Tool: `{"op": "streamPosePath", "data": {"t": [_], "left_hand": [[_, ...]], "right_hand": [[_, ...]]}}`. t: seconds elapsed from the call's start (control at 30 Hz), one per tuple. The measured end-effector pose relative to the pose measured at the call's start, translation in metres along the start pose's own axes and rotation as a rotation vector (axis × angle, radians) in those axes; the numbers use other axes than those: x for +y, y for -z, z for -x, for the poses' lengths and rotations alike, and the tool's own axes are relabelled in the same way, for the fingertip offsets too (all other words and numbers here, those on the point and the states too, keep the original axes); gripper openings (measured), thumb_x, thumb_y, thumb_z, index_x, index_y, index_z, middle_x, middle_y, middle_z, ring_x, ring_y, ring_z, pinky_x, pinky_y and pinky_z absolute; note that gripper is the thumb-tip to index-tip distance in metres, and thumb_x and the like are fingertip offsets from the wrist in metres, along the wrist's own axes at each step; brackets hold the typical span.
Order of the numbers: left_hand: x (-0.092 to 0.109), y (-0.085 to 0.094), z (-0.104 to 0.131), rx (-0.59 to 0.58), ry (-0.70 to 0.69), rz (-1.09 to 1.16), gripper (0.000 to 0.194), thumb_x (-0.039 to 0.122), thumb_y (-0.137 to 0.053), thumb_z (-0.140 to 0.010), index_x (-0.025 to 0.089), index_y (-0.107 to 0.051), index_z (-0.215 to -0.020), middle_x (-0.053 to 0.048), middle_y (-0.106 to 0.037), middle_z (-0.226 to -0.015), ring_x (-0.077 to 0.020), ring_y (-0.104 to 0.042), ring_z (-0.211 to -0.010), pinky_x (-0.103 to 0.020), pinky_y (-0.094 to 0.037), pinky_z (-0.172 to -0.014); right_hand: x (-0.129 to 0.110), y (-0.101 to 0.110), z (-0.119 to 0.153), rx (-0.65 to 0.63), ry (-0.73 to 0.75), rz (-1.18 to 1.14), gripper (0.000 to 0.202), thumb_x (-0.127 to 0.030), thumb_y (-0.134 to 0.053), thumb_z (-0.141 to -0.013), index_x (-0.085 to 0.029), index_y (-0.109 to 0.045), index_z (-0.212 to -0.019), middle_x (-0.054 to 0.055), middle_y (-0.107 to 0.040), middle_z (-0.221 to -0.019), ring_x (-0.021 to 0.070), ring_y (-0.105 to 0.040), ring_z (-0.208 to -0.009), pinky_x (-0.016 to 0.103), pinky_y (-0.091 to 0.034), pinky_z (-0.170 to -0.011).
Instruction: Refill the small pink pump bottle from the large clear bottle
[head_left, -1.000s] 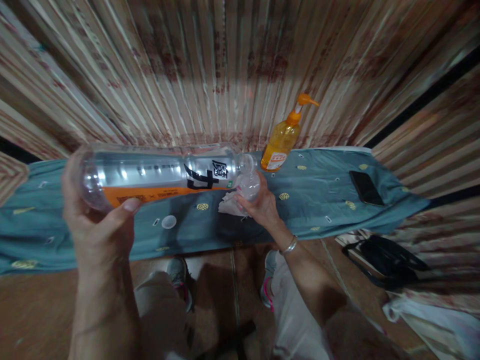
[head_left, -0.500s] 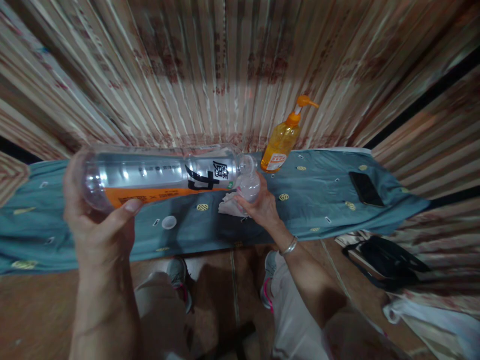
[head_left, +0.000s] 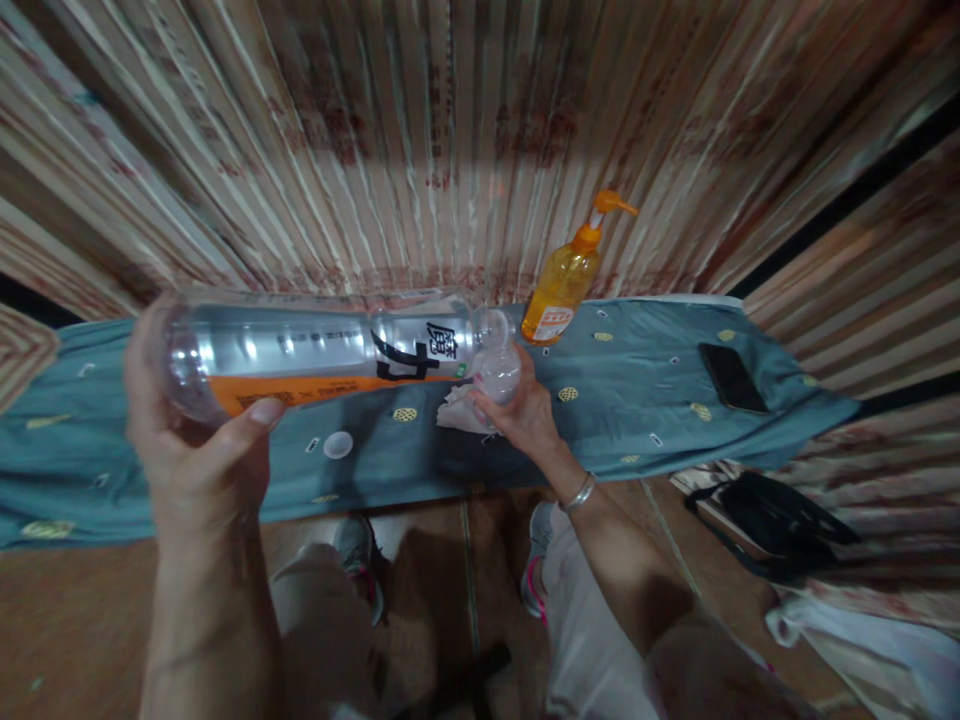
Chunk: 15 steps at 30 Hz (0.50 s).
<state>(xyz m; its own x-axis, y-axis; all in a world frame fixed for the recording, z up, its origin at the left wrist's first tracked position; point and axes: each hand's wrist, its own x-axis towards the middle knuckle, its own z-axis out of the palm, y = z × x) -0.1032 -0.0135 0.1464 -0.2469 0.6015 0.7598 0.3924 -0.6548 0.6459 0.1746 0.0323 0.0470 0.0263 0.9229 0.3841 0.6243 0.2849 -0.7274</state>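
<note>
The bottle (head_left: pixel 330 345) is clamped near its base by the left grip (head_left: pixel 196 440), its neck held sideways at the container (head_left: pixel 501 374) clasped by the right grip (head_left: pixel 531 408). A pump bottle (head_left: pixel 562 290) is seen beyond the right grip, a cap (head_left: pixel 338 446) between both.

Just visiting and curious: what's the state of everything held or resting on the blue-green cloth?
Large clear plastic bottle with silver and orange label: tipped nearly level in the left hand
Small clear plastic container: gripped by the right hand, at the bottle's mouth
Transparent amber plastic pump bottle: upright
Round translucent disc: lying flat
Crumpled white tissue: partly hidden
Black rectangular phone: flat, screen dark
</note>
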Motion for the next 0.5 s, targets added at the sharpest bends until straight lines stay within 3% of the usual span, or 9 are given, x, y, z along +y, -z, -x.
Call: {"op": "streamPosePath", "data": {"t": [0.17, 0.37, 0.5], "left_hand": [[-0.0008, 0.0006, -0.0003, 0.021, 0.045, 0.116, 0.085, 0.046, -0.088, -0.041, 0.041, -0.062, -0.122, 0.000, -0.059, -0.132, -0.0377, -0.041, -0.137, -0.067, -0.018, -0.118], [-0.0042, 0.0047, -0.0010, -0.029, 0.021, 0.097, 0.090, 0.055, -0.086, -0.041, 0.042, -0.058, -0.125, 0.001, -0.056, -0.135, -0.0378, -0.037, -0.140, -0.065, -0.016, -0.119], [-0.0037, 0.0040, -0.0004, -0.027, 0.020, 0.053, 0.086, 0.053, -0.084, -0.046, 0.042, -0.057, -0.127, 0.000, -0.056, -0.135, -0.0357, -0.040, -0.139, -0.064, -0.020, -0.119]], "right_hand": [[0.0009, -0.0003, 0.0000, 0.001, 0.009, 0.013, 0.094, -0.059, -0.071, -0.071, -0.012, -0.034, -0.143, 0.020, -0.058, -0.136, 0.0330, -0.060, -0.121, 0.045, -0.053, -0.096], [0.0013, -0.0014, 0.0003, 0.024, 0.012, 0.001, 0.093, -0.056, -0.073, -0.070, -0.014, -0.034, -0.143, 0.019, -0.058, -0.136, 0.0330, -0.060, -0.121, 0.046, -0.053, -0.097], [0.0014, -0.0012, 0.0004, 0.017, 0.012, -0.003, 0.093, -0.057, -0.072, -0.070, -0.015, -0.034, -0.144, 0.018, -0.058, -0.136, 0.0330, -0.060, -0.121, 0.047, -0.053, -0.097]]}}
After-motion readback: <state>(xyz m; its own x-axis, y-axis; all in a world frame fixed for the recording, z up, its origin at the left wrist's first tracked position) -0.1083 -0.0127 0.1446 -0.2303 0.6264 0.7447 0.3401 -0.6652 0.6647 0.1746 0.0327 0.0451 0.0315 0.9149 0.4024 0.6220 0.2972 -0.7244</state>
